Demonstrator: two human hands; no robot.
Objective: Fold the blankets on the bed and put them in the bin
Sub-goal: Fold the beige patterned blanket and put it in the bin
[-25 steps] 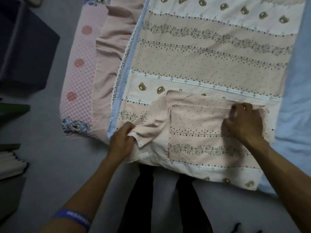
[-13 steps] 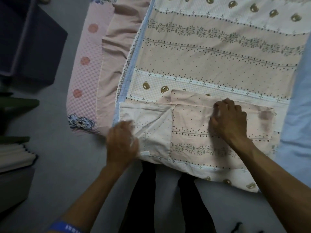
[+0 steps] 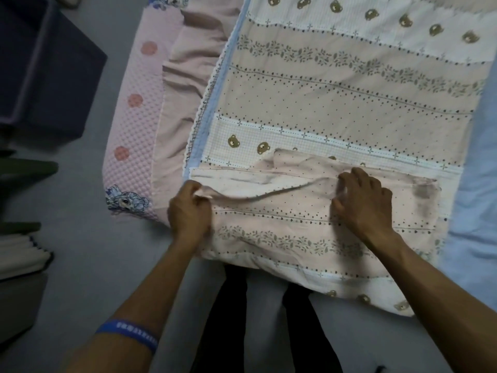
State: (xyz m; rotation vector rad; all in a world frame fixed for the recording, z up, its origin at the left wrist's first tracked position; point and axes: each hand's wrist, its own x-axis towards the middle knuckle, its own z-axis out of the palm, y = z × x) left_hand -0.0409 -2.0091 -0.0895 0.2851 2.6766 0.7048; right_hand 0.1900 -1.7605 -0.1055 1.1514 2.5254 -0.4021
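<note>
A bed with a pink, dimple-quilted mattress bearing round coral spots stands on a grey floor. Directly on it lies a creased plain pink sheet, beside a pale blue sheet along the far side. Over these spreads a peach and white blanket printed with bears, dots and leafy vines, its near edge hanging over the bed's end
</note>
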